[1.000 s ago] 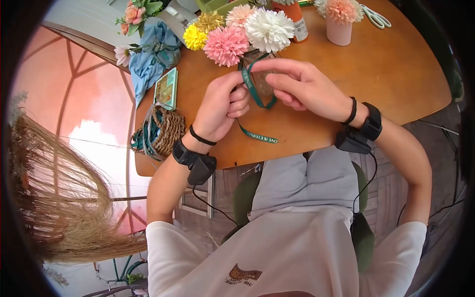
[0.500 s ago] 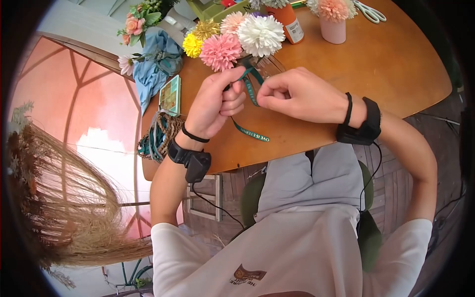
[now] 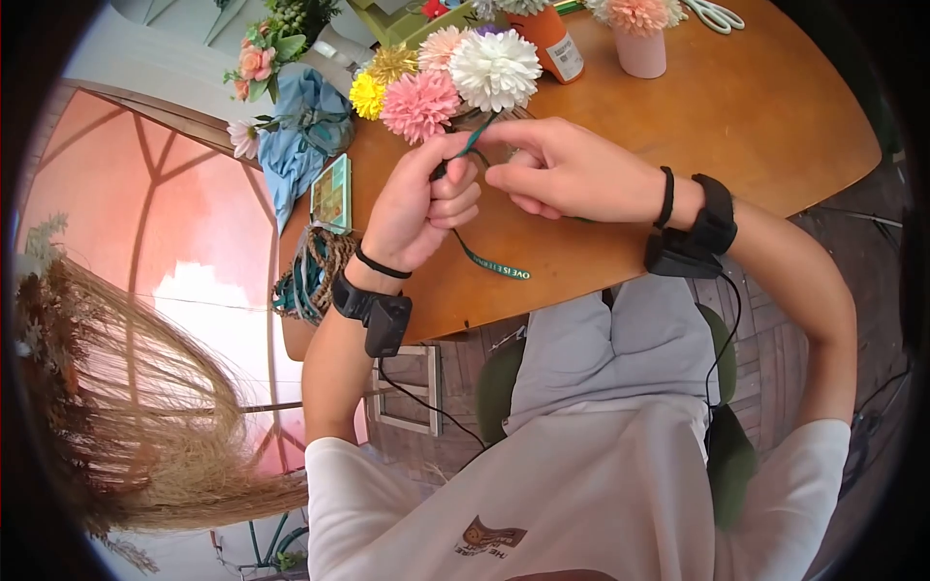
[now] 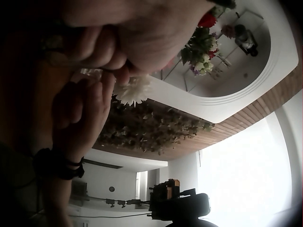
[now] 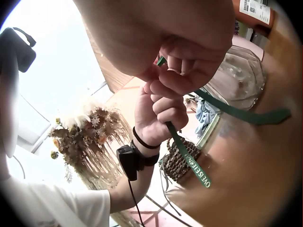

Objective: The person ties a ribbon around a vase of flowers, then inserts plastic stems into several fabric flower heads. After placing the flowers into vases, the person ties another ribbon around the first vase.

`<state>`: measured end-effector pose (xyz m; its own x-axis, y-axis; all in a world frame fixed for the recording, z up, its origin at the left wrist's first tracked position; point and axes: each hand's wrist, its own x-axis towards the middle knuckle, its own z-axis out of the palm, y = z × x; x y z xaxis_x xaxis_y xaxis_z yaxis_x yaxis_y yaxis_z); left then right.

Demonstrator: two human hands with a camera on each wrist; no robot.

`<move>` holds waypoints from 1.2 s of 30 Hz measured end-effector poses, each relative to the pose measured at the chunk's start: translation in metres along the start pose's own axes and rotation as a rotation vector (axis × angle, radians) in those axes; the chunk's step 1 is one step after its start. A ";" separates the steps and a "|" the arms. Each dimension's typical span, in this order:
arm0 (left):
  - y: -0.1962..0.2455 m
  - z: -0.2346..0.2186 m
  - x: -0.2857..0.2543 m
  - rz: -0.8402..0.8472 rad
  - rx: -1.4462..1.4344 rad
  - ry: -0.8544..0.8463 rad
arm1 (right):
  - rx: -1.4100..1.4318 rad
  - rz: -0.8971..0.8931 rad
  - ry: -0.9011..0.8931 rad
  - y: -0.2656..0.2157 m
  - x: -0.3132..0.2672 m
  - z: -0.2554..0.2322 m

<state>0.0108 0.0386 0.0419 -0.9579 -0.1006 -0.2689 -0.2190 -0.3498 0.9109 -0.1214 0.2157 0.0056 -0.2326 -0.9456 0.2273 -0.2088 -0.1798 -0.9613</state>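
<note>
In the head view my left hand (image 3: 426, 198) grips a green ribbon (image 3: 492, 265) with curled fingers, and its printed tail hangs below over the table. My right hand (image 3: 581, 174) pinches the same ribbon between thumb and fingers, close to the left fingertips. From the right wrist view, another ribbon tail (image 5: 246, 113) extends past the right fingers. Just beyond the hands, a clear glass vase (image 5: 236, 78) stands partly hidden. Above them are artificial flowers: a pink bloom (image 3: 419, 105), a white bloom (image 3: 496, 71) and a yellow bloom (image 3: 367, 96).
On the wooden table (image 3: 756, 145), a woven basket (image 3: 315, 276) and a teal-edged box (image 3: 331, 194) sit left, beside blue cloth (image 3: 305, 121). An orange bottle (image 3: 565, 60), a pink pot (image 3: 641, 53) and white-handled scissors (image 3: 715, 14) stand or lie at the back.
The wide ribbon loop between the hands has drawn in. My right hand pulled at the ribbon lower down, then rose back to the left fingertips. The left hand kept its grip.
</note>
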 end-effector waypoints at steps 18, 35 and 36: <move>-0.011 -0.017 0.005 0.221 0.363 0.175 | -0.325 -0.015 0.196 0.010 -0.003 -0.055; -0.011 -0.017 0.011 0.309 0.472 0.177 | -0.224 0.183 0.096 -0.013 0.013 -0.053; -0.012 -0.018 0.012 0.317 0.506 0.171 | -0.338 0.162 0.071 -0.014 0.016 -0.054</move>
<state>0.0054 0.0243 0.0224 -0.9566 -0.2898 0.0309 -0.0295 0.2018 0.9790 -0.1729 0.2178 0.0313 -0.3509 -0.9312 0.0986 -0.4626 0.0808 -0.8829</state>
